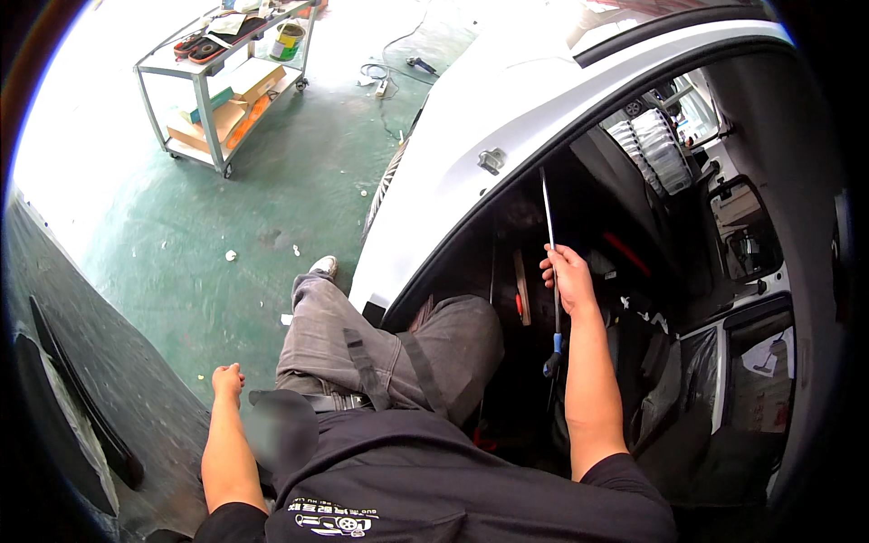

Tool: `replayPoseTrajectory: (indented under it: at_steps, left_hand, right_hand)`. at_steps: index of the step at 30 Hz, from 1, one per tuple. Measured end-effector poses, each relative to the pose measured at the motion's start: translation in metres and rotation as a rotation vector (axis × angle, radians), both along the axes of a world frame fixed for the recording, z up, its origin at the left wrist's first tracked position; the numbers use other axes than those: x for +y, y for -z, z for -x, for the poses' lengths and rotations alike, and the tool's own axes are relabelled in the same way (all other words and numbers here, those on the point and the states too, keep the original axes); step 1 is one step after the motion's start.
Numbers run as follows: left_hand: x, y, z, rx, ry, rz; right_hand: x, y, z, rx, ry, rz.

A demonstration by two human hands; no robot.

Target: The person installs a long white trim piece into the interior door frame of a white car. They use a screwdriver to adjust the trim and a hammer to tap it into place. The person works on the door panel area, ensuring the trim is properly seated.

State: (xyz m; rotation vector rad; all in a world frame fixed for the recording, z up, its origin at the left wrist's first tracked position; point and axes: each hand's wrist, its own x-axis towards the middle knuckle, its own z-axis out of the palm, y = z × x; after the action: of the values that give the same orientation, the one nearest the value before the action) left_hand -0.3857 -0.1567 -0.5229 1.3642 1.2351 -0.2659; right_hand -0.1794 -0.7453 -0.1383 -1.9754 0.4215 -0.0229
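My right hand is closed around a long thin metal rod that has a blue grip at its lower end. The rod stands nearly upright inside the open doorway of a white car, its tip close to the door-frame edge. My left hand rests with curled fingers on the dark inner panel of the open car door, holding nothing. I sit at the door sill, grey-trousered legs stretching out toward the green floor.
A metal trolley with boxes, a can and orange items stands at the far left. Cables and a tool lie on the green floor near the car's front wheel. Dark seats, a red part and plastic-covered trim fill the cabin.
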Motion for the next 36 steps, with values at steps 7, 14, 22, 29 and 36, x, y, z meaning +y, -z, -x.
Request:
replayPoseTrajectory:
  at_steps: [7,14,22,29,36]
  left_hand:
    - [-0.002,-0.009,-0.004,-0.025,0.029,0.007]
    - [-0.004,-0.012,0.001,0.062,0.044,-0.032]
    - [-0.002,-0.01,0.005,0.085,0.057,-0.038]
    - [-0.003,-0.021,0.004,0.074,0.077,-0.011]
    - [0.036,0.052,0.009,0.087,0.312,-0.061]
  right_hand:
    - [0.005,0.001,0.009,-0.047,0.021,-0.019]
    - [-0.01,-0.001,0.006,-0.05,-0.002,0.001]
    - [-0.019,0.002,0.008,-0.034,-0.075,-0.138]
    - [-0.084,-0.01,-0.006,0.039,-0.196,-0.2]
    - [-0.158,0.0,-0.001,0.046,-0.192,0.108]
